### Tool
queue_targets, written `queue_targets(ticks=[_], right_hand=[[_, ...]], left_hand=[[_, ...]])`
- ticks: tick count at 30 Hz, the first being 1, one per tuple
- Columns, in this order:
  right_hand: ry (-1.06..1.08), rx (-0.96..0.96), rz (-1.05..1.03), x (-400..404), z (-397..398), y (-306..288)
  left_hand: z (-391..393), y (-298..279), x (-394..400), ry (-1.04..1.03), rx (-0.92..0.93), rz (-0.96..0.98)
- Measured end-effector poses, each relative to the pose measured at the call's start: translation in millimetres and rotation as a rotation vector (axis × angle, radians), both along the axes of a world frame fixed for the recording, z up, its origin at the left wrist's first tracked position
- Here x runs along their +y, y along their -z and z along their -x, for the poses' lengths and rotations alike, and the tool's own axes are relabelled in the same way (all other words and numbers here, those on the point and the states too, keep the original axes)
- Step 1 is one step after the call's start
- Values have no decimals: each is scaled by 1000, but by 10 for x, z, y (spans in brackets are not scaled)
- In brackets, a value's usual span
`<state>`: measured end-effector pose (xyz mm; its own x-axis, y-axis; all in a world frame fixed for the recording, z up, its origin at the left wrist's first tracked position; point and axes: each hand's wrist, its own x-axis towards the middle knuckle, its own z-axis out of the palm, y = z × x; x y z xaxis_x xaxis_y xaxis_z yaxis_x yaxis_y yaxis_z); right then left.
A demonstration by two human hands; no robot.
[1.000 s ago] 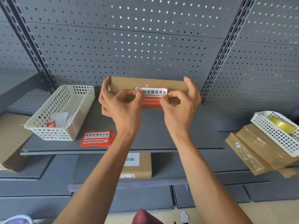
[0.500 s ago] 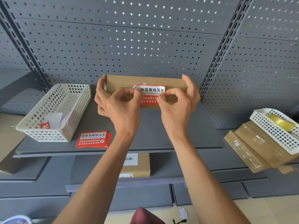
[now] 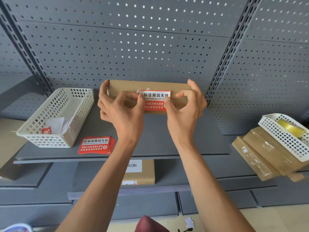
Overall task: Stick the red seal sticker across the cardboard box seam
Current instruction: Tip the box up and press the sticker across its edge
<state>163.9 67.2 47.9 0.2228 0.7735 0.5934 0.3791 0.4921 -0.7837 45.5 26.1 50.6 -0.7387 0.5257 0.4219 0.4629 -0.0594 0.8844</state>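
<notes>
Red, white, brown and grey on dotted grey shelving

Red seal sticker [image 3: 155, 100] is printed red with a white top band carrying black characters; white characters are set on the red. Cardboard box [image 3: 150, 87] is plain brown. Sticker stack [image 3: 96, 145] is coloured the same red and white. Basket [image 3: 56, 117] is white with a square-hole grid; a second white grid basket [image 3: 284, 136] holds a yellow tape roll [image 3: 291, 127]. Pegboard [image 3: 150, 47] is dark grey, dotted with holes.

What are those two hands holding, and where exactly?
Both hold the cardboard box by its ends; left hand and right hand thumbs press the red seal sticker at its side edges.
</notes>
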Motion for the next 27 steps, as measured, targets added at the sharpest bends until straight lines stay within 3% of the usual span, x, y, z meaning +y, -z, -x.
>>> queue_targets(ticks=[8,15,27], right_hand=[[39,6,14,-30,50,-80],[174,-166,70,-15,233,-98],[235,-139,54,41,282,-19]], left_hand=[[5,-32,-11,44,20,50],[-71,-78,27,-6,15,50],[-67,-16,97,-59,20,25]])
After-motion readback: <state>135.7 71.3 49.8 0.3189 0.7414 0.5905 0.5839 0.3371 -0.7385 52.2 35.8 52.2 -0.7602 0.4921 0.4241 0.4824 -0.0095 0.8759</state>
